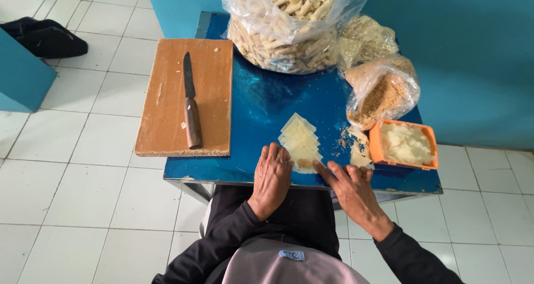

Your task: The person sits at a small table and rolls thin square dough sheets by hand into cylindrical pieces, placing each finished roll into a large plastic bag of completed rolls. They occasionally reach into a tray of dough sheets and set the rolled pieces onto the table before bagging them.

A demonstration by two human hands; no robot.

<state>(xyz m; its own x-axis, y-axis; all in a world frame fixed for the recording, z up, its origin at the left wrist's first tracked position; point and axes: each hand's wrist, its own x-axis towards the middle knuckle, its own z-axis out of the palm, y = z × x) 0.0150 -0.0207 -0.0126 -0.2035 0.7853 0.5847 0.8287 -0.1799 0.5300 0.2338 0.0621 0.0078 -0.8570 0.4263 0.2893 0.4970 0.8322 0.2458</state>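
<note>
A row of thin pale dough squares lies on the blue table, overlapping toward the front edge. The nearest square carries a small brown heap of filling. My left hand rests flat on the table with its fingertips touching that square's left side. My right hand reaches from the right, index finger stretched onto the square's right edge. Neither hand holds anything. Black sleeves cover both forearms.
A wooden cutting board with a wooden-handled knife overhangs the table's left. At the back stands a big clear bag of rolled snacks. On the right are a bag of brown crumbs and an orange tub of white paste.
</note>
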